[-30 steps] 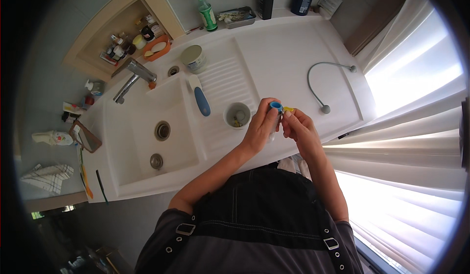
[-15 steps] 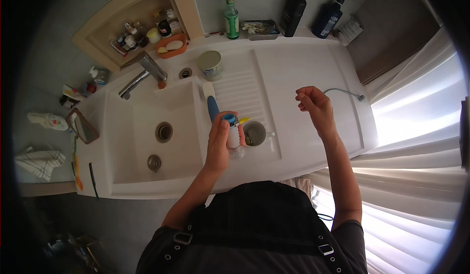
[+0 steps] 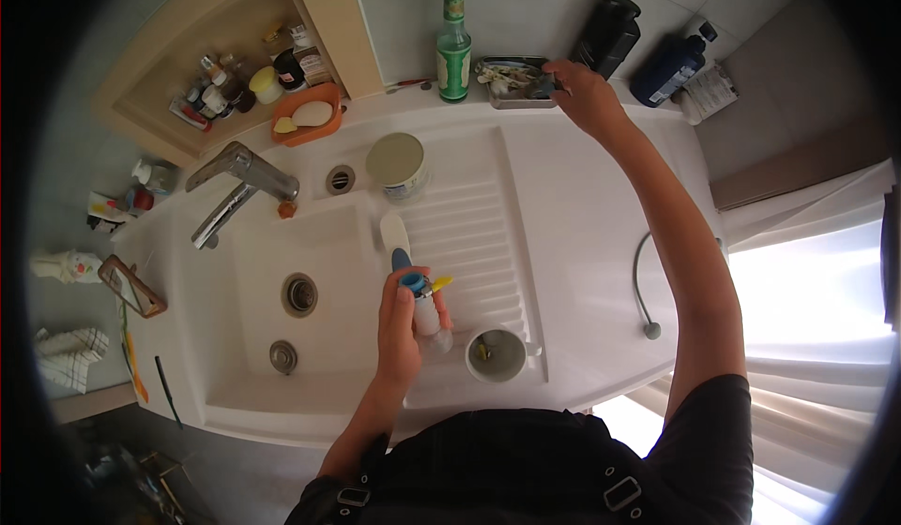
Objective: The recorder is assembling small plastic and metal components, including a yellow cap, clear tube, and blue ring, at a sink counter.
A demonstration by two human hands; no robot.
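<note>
My left hand (image 3: pixel 399 337) is closed around a small whitish, partly clear cylinder (image 3: pixel 427 317) with a blue ring at its top and a metal piece at its side. A small yellow piece (image 3: pixel 441 283) sticks out beside the ring. Just beyond that hand is a brush-like tool (image 3: pixel 394 234) with a pale oval head and blue handle; the hand hides its near end. My right hand (image 3: pixel 589 101) reaches to the far edge, its bent fingers apart at the right end of a metal tray (image 3: pixel 526 105) of small items. Whether they touch anything is unclear.
A mug (image 3: pixel 496 375) with small items inside stands right of my left hand. A round lidded tub (image 3: pixel 396 161) stands on the ribbed drainer. The sink (image 3: pixel 253 337) and faucet (image 3: pixel 253 173) are left. A green bottle (image 3: pixel 454 56) and dark bottles (image 3: pixel 608 37) line the back.
My right hand has moved forward from above the right counter to the tray, and its pinched fingers have parted. The view has shifted; my left hand keeps its hold on the cylinder.
</note>
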